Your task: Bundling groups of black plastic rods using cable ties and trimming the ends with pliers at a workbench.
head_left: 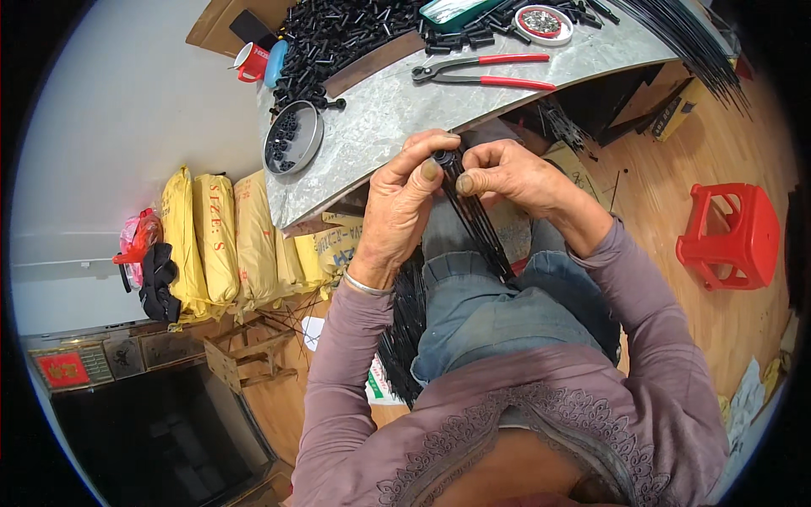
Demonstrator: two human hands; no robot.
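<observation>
Over my lap, both hands are at the top of a bundle of thin black rods [477,220] that looks like a folded umbrella frame, with a round black end piece. My left hand [404,184] curls around that end, with thumb and forefinger on either side of it. My right hand [515,179] is closed in a pinch at the bundle's right side, its thumb against the rods. Whatever small part the right fingertips may pinch is hidden. The rods slant down between my knees. On the table beyond my hands lie red-handled pincers [490,70].
The grey table [372,127] holds a heap of black plastic pieces [346,42], a round tray [291,139] of small black parts and a white dish [543,25]. Long black rods [684,42] overhang its right edge. A red stool [731,237] stands right; yellow sacks [215,237] line the left.
</observation>
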